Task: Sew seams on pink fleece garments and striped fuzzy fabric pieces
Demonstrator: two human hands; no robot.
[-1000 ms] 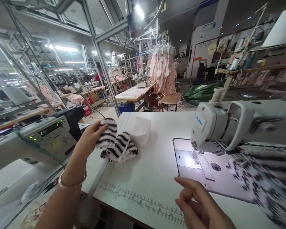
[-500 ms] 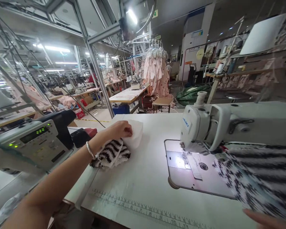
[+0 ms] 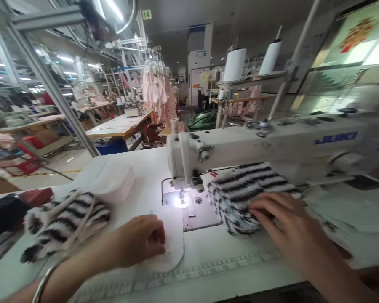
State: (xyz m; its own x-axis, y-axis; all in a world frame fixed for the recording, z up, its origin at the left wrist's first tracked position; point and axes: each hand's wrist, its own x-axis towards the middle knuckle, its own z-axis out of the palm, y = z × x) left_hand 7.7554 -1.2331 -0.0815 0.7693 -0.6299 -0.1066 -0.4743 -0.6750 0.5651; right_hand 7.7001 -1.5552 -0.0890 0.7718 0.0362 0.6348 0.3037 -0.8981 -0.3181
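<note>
My left hand (image 3: 142, 240) is closed, slightly blurred, on a thin white rounded-corner piece (image 3: 173, 248) that looks like fabric. This piece lies over the table just left of and in front of the needle plate (image 3: 205, 219). With thumb and fingers together, my right hand (image 3: 284, 219) pinches the edge of a fuzzy black-and-white striped fabric (image 3: 249, 181), folded in a pile under the sewing machine arm (image 3: 271, 143). Behind my left forearm rests another striped fuzzy bundle (image 3: 69, 219). A stack of white pieces (image 3: 116, 181) stands farther back.
A printed ruler (image 3: 208, 269) runs along the table's front edge. Left of the table sits a black-and-red object (image 3: 15, 206). Thread cones (image 3: 235, 65) stand behind the machine. Pink garments (image 3: 158, 92) hang farther off.
My left hand has come from the white stack toward the needle area with a white piece. My right hand has moved in onto the striped fabric. The view has swung right.
</note>
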